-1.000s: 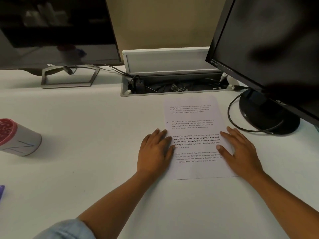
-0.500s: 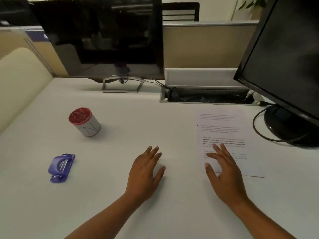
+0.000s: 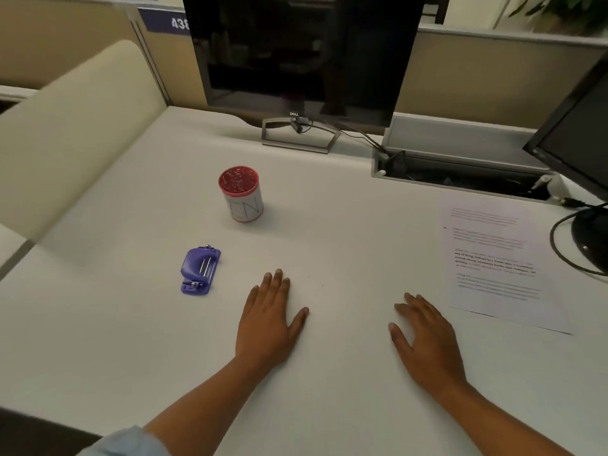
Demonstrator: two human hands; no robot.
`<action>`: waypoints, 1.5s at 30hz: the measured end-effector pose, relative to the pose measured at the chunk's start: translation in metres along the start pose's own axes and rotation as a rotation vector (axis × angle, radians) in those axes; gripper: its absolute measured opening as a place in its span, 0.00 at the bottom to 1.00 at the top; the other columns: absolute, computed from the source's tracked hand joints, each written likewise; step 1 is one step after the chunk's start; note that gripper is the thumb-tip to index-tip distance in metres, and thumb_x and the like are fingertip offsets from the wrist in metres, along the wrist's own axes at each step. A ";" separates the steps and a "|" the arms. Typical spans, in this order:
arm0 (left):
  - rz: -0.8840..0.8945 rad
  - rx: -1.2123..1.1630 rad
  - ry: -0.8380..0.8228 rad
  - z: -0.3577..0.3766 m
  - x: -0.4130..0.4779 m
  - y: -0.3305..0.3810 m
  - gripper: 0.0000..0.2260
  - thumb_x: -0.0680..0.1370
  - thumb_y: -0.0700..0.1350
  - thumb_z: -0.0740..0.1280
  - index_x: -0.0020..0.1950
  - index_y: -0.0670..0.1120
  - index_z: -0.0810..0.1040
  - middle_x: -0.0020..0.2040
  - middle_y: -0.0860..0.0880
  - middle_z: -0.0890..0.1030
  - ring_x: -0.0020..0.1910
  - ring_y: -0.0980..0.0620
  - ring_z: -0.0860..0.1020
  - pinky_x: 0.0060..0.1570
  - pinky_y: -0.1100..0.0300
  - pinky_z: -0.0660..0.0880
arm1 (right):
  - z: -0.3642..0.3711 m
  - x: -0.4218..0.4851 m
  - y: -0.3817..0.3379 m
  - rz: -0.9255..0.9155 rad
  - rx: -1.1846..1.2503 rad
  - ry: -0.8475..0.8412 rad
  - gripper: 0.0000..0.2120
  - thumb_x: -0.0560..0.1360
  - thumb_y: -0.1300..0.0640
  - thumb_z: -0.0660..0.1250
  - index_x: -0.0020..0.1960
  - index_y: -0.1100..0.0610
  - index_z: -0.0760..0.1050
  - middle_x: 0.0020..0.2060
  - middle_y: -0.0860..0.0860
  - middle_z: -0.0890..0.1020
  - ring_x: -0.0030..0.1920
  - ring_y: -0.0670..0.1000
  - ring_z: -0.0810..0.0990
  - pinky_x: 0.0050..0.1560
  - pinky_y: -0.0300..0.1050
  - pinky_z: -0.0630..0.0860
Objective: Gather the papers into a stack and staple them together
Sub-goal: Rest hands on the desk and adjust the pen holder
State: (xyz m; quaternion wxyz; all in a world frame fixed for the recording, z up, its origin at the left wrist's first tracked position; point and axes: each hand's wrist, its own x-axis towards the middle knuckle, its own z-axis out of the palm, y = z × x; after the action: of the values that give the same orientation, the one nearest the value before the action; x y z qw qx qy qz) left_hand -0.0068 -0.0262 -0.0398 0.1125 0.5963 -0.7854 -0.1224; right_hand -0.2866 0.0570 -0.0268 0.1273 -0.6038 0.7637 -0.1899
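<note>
A stack of printed white papers [image 3: 493, 258] lies flat on the white desk [image 3: 329, 225] at the right. A small purple stapler [image 3: 199, 270] lies on the desk at the left. My left hand [image 3: 268, 319] hovers flat and open over the desk, a short way right of the stapler and apart from it. My right hand [image 3: 424, 337] is open with spread fingers, just left of the papers' near corner and off the sheet. Neither hand holds anything.
A white cup with a red top [image 3: 241, 194] stands behind the stapler. A Dell monitor [image 3: 302, 54] on a metal stand is at the back, a second black monitor [image 3: 579, 143] with its base and cable at the right, and an open cable tray [image 3: 460, 172] between them.
Both hands have come off the papers and moved left. The view has swung left and up, bringing the stapler and cup into sight. The papers stay where they lay.
</note>
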 end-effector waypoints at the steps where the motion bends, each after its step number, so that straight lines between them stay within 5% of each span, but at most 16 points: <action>1: 0.001 -0.006 0.004 0.001 0.001 0.000 0.33 0.79 0.65 0.49 0.79 0.46 0.58 0.80 0.50 0.55 0.79 0.52 0.52 0.76 0.55 0.48 | 0.000 0.003 -0.008 0.002 0.003 0.008 0.16 0.75 0.54 0.69 0.62 0.52 0.78 0.66 0.49 0.77 0.70 0.53 0.71 0.67 0.54 0.69; 5: 0.014 -0.019 0.003 0.002 0.002 -0.003 0.33 0.79 0.65 0.49 0.78 0.46 0.60 0.80 0.49 0.57 0.79 0.50 0.54 0.76 0.54 0.49 | 0.003 0.024 -0.058 0.032 0.086 0.009 0.07 0.74 0.58 0.69 0.51 0.51 0.82 0.45 0.46 0.82 0.47 0.49 0.80 0.48 0.48 0.78; 7: 0.024 -0.022 -0.003 0.001 0.002 -0.004 0.33 0.79 0.65 0.50 0.77 0.46 0.61 0.80 0.48 0.58 0.79 0.49 0.54 0.75 0.53 0.50 | 0.007 0.036 -0.083 0.058 0.141 -0.044 0.05 0.74 0.58 0.69 0.48 0.51 0.82 0.42 0.45 0.82 0.40 0.46 0.79 0.46 0.46 0.79; 13: 0.041 -0.030 -0.030 0.000 0.004 -0.005 0.33 0.79 0.64 0.48 0.77 0.45 0.61 0.80 0.46 0.58 0.79 0.47 0.53 0.76 0.50 0.50 | 0.024 0.062 -0.127 0.118 0.142 -0.148 0.08 0.76 0.57 0.68 0.52 0.53 0.83 0.48 0.48 0.86 0.48 0.48 0.83 0.53 0.44 0.79; 30: 0.037 -0.031 -0.066 -0.003 0.004 -0.005 0.34 0.79 0.64 0.46 0.79 0.46 0.56 0.81 0.47 0.52 0.80 0.48 0.48 0.75 0.53 0.43 | 0.031 0.081 -0.139 -0.014 -0.109 -0.192 0.09 0.78 0.55 0.64 0.50 0.56 0.82 0.46 0.52 0.84 0.45 0.52 0.81 0.49 0.47 0.80; 35: 0.048 -0.128 -0.065 -0.010 0.012 -0.006 0.31 0.79 0.62 0.55 0.77 0.47 0.61 0.80 0.48 0.57 0.79 0.49 0.52 0.75 0.53 0.47 | 0.036 0.086 -0.148 -0.048 -0.253 -0.266 0.08 0.78 0.58 0.59 0.47 0.59 0.77 0.43 0.54 0.81 0.42 0.54 0.79 0.44 0.48 0.78; 40: 0.084 -0.229 0.034 -0.027 0.052 -0.003 0.14 0.78 0.51 0.66 0.62 0.49 0.79 0.70 0.48 0.74 0.67 0.46 0.72 0.62 0.52 0.68 | 0.036 0.086 -0.139 0.154 0.135 -0.250 0.04 0.70 0.60 0.64 0.39 0.59 0.76 0.36 0.53 0.81 0.39 0.54 0.80 0.40 0.49 0.78; 45: 0.153 -0.237 -0.065 -0.031 0.083 0.001 0.09 0.79 0.47 0.66 0.55 0.49 0.84 0.54 0.50 0.81 0.52 0.48 0.77 0.48 0.57 0.72 | 0.027 0.085 -0.125 0.244 0.446 -0.290 0.04 0.68 0.65 0.67 0.36 0.58 0.77 0.29 0.51 0.81 0.27 0.46 0.81 0.38 0.50 0.82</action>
State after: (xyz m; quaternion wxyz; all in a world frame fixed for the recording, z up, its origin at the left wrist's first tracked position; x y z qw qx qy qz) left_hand -0.0197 -0.1080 -0.0079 0.1655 0.5129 -0.8118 -0.2248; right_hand -0.1860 -0.0543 0.0079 0.3865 -0.4853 0.7441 -0.2479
